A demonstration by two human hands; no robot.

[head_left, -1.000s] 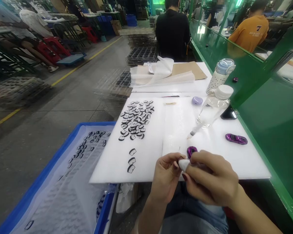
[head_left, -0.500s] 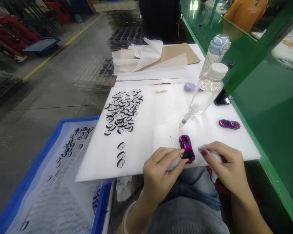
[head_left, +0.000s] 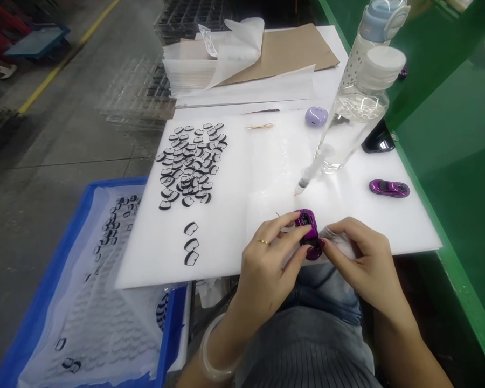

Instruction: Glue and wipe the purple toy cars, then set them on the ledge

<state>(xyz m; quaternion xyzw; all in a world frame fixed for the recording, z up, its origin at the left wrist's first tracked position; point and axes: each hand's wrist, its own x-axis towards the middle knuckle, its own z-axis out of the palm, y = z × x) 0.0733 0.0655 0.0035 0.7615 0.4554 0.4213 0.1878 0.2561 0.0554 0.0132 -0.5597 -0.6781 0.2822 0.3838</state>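
A purple toy car (head_left: 308,220) is at the front edge of the white board, its near end between my hands. My left hand (head_left: 272,258) grips it from the left, fingers over its top and thumb near the rear. My right hand (head_left: 359,261) pinches a whitish cloth (head_left: 339,240), with the thumb at the car's right rear side. Beyond the car lies a syringe-like applicator (head_left: 309,175), its tip pointing toward me. A second purple toy car (head_left: 389,188) rests farther right. Many small black-rimmed clear parts (head_left: 192,161) are spread on the left.
A clear bottle (head_left: 355,118) and a blue-lidded bottle (head_left: 372,37) stand at back right, beside a phone (head_left: 379,139). A lilac case (head_left: 316,116) and cotton swabs (head_left: 261,126) lie behind. Paper sheets (head_left: 194,67) are stacked at the back; a blue crate (head_left: 78,226) stands left.
My right hand has moved left with the cloth, up to the car. My left fingers now reach farther over the car. The camera view has tilted downward.
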